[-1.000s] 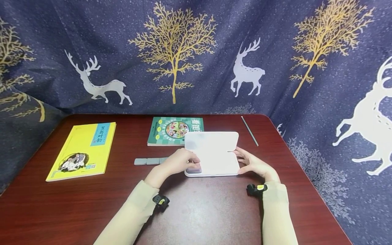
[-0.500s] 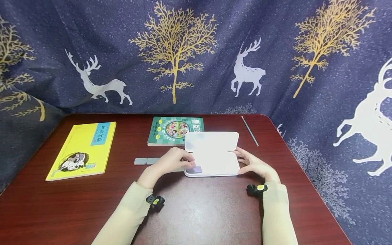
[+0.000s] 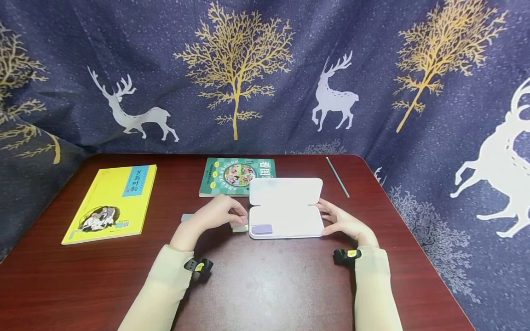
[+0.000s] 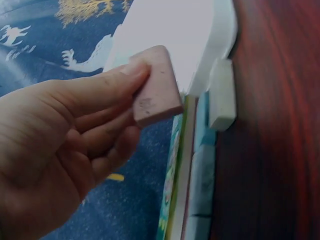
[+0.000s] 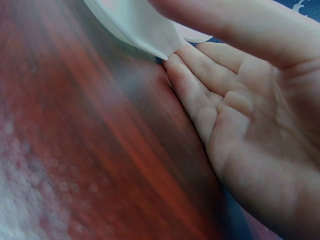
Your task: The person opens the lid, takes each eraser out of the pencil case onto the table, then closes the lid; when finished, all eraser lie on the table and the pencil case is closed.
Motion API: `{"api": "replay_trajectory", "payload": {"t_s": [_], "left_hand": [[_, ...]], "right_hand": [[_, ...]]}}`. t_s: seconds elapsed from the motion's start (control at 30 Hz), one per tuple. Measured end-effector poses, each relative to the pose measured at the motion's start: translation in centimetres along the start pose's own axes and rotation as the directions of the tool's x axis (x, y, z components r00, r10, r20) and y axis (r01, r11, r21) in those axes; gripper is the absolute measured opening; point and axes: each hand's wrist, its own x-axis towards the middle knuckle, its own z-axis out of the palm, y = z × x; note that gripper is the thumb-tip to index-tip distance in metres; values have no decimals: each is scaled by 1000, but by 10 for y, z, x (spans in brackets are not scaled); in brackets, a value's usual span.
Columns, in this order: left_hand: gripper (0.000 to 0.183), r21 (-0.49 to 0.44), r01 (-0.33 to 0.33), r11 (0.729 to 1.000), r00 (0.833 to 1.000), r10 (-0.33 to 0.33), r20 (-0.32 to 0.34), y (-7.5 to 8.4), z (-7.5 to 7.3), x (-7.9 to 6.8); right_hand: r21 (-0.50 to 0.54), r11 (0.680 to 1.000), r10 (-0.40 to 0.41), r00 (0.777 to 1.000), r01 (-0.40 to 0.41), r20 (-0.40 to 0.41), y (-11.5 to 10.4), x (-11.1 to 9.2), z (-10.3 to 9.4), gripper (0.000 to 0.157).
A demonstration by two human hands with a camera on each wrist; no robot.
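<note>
A white pencil case (image 3: 290, 220) lies with its lid up near the table's middle. In its front left corner sits a purple eraser (image 3: 262, 229). My left hand (image 3: 215, 214) is just left of the case and pinches a pink eraser (image 4: 159, 90) between thumb and fingers. Below that hand, a whitish eraser (image 4: 222, 95) lies beside the case, near a row of blue-grey blocks (image 4: 201, 172), mostly hidden in the head view. My right hand (image 3: 343, 220) holds the case's right end, thumb at the front corner and fingers along the side.
A green book (image 3: 223, 177) lies behind the case, partly covered by its lid. At the left is a yellow book (image 3: 116, 193). A thin grey-green pencil (image 3: 337, 177) lies at the back right. A patterned cloth (image 3: 265, 92) hangs behind the table.
My left hand has let go of the purple eraser inside the case and moved left out of it, and it now holds the pink eraser. The right hand stays at the case.
</note>
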Motion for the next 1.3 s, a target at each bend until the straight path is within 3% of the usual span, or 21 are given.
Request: {"api": "replay_trajectory", "payload": {"t_s": [0.3,0.57,1.07,1.3], "left_hand": [[16,26,96,995,995,-97,33,-14,-8,-8],[9,37,140,989,988,-142,59,-17,-10,-9],[11,95,165,982,983,-172,64,-21,-5,-8],[10,126,179,976,982,-185,33,-19,-5,-7]], "right_hand": [[1,1000,3,1000,-3,6,-2,0,0,102],[3,1000,13,1000,-13,0,-1,0,0,102],[3,1000,19,1000,-19,1,-1,1,0,102],[14,1000,13,1000,-13,5,1,1,-1,103]]}}
